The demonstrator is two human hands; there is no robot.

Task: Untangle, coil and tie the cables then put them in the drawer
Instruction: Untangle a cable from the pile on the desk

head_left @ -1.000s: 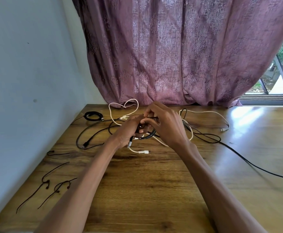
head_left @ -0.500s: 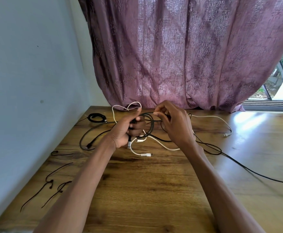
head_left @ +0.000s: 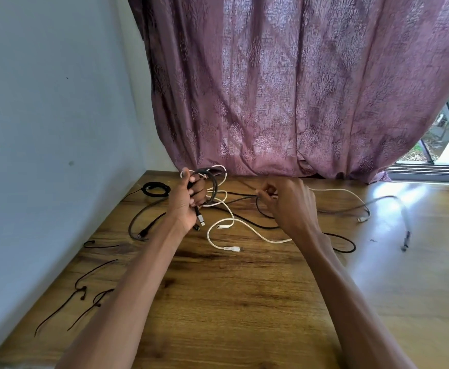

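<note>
My left hand (head_left: pixel 188 201) grips a small coil of black cable (head_left: pixel 212 186) held upright above the table, its plug ends hanging below the palm. My right hand (head_left: pixel 290 203) pinches the loose run of the same black cable a hand's width to the right. A white cable (head_left: pixel 234 227) loops through the coil and trails across the wooden table (head_left: pixel 244 302), its plug lying near the middle. Another black cable (head_left: pixel 148 217) curves on the table to the left. A finished small black coil (head_left: pixel 156 188) lies at the back left. No drawer is in view.
Several thin black ties (head_left: pixel 90 278) lie along the table's left edge beside the grey wall. A purple curtain (head_left: pixel 298 89) hangs behind the table. A grey cable end (head_left: pixel 405 235) lies at the right, with a window beyond.
My hands have moved apart: the left lifted the coil up and left, the right drew the black cable out to the right. The camera tilted slightly.
</note>
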